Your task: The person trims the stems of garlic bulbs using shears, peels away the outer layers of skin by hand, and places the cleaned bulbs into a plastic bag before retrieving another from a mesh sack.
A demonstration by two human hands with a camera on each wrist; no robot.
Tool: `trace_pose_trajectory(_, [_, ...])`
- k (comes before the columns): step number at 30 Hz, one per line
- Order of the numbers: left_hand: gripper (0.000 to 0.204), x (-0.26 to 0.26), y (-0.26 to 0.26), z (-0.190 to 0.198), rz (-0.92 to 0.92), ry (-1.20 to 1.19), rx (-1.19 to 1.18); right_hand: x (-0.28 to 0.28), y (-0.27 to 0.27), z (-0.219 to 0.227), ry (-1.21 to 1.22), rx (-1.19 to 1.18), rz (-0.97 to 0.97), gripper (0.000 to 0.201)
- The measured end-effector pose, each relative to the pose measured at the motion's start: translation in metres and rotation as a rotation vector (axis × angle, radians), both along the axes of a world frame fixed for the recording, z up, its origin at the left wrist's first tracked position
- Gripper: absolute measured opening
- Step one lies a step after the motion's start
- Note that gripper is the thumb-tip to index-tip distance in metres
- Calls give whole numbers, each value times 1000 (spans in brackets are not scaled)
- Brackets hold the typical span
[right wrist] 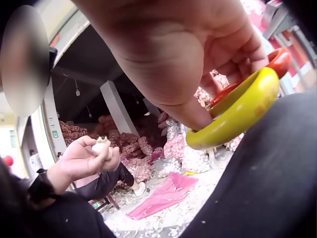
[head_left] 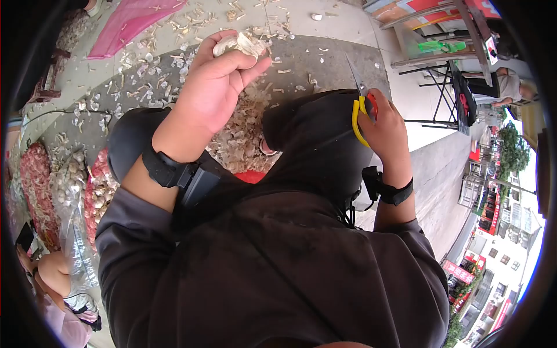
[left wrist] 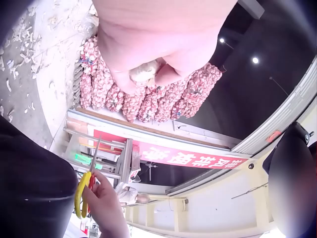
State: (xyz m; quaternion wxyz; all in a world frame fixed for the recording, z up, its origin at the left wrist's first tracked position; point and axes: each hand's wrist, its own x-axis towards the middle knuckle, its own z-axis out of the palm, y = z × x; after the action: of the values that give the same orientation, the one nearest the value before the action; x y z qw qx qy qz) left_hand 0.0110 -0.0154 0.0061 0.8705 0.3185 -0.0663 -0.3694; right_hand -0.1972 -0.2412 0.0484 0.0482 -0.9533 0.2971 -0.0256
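My left hand (head_left: 212, 87) is raised over the heaped peelings and grips a whitish garlic bulb (head_left: 242, 45) between thumb and fingers. In the left wrist view the fingers cover most of that bulb (left wrist: 144, 72). Near my right knee, my right hand (head_left: 384, 127) holds scissors (head_left: 355, 123) with one yellow and one red handle. Their blades point away from me. The right wrist view shows the thumb through the yellow handle (right wrist: 237, 111) and fingers around the red handle (right wrist: 281, 60). Scissors and bulb are well apart.
Between my legs lies a heap of garlic skins (head_left: 241, 124), with cut stalks scattered over the floor (head_left: 325, 64). Red net sacks of garlic (head_left: 39, 185) stand at the left, near another seated person (head_left: 55, 278). A pink sheet (head_left: 136, 26) lies ahead. A folding-leg table (head_left: 432, 95) is at the right.
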Motion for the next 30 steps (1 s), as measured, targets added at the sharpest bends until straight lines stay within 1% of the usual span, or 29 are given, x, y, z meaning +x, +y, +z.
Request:
trace_pose_trajectory(3, [51, -2, 1, 8, 32, -79, 93, -22, -14, -5, 204, 3, -128, 48])
trace_pose_trajectory(4, [52, -3, 0, 8, 22, -101, 93, -25, -14, -2, 158, 51, -128, 48])
trace_pose_trajectory(7, [55, -6, 0, 8, -6, -194, 108, -31, -9, 3, 164, 44, -118, 46])
trace_pose_trajectory(10, [53, -10, -3, 4, -37, -348, 149, -31, -10, 11, 274, 20, -128, 47])
trace_pose_trajectory(12, [51, -12, -1, 2, -76, -472, 188, -29, -8, 15, 206, -35, -146, 44])
trace_pose_trajectory(13, [53, -13, 0, 2, -107, -462, 171, -25, -4, 19, 172, -62, -154, 43])
trace_pose_trajectory(14, [54, -14, 1, 3, -138, -452, 153, -19, 2, 23, 59, -72, -94, 42])
trace_pose_trajectory(15, [55, -16, 1, 4, -169, -440, 136, -12, 11, 23, -72, 68, -12, 42])
trace_pose_trajectory(17, [59, -20, 3, 11, -210, -528, 175, 5, 32, 21, -342, 345, 142, 43])
trace_pose_trajectory(18, [61, -22, 3, 13, -232, -571, 195, 14, 45, 21, -395, 493, 184, 44])
trace_pose_trajectory(19, [61, -25, 1, 11, -243, -565, 170, 24, 58, 21, -449, 642, 226, 45])
trace_pose_trajectory(21, [61, -33, -5, 4, -269, -551, 122, 45, 79, 17, -553, 620, 371, 45])
trace_pose_trajectory(22, [58, -37, -8, 1, -261, -620, 93, 51, 83, 14, -546, 608, 402, 45])
trace_pose_trajectory(24, [57, -39, -9, -5, -235, -694, 120, 61, 86, 8, -529, 586, 469, 44])
trace_pose_trajectory(27, [60, -38, -5, -5, -208, -776, 202, 63, 81, -6, -585, 699, 483, 44])
trace_pose_trajectory(29, [65, -39, -3, -6, -167, -839, 246, 61, 86, -6, -589, 849, 399, 42])
trace_pose_trajectory(30, [68, -39, -4, -6, -107, -1003, 309, 60, 88, -7, -590, 922, 353, 41])
